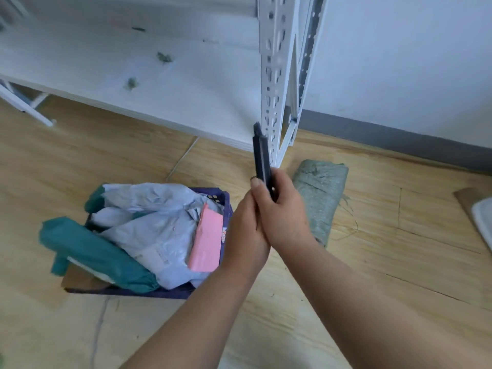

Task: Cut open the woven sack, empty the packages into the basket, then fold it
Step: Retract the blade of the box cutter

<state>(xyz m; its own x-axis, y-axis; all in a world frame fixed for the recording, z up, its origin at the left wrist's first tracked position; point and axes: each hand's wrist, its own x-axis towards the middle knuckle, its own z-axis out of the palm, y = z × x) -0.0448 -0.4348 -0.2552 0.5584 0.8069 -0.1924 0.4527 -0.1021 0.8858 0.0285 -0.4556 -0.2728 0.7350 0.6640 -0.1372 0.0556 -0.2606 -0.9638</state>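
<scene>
Basket, dark purple, is sitting on the wooden floor at 8 o'clock from the hands, packed with grey-white packages, teal packages spilling over its near-left rim, and a pink package leaning against its right wall. Woven sack, grey-green, is lying folded into a compact bundle on the floor at 3 o'clock from the hands, loose threads trailing off its right edge. White shelf board, flecked with green scraps, is spanning the 10 to 12 o'clock area; its perforated white upright is standing at 12 o'clock, directly behind the knife tip. White wall with grey skirting is running across 1 to 3 o'clock. Black utility knife is pointing up and away, tip overlapping the shelf edge. Right hand is gripping the knife's lower body, fingers curled round it. Left hand is pressing against the right one, its thumb lying along the knife; whether its fingers are closing on the handle cannot be told. Both forearms are reaching in from 5 and 6 o'clock.
</scene>
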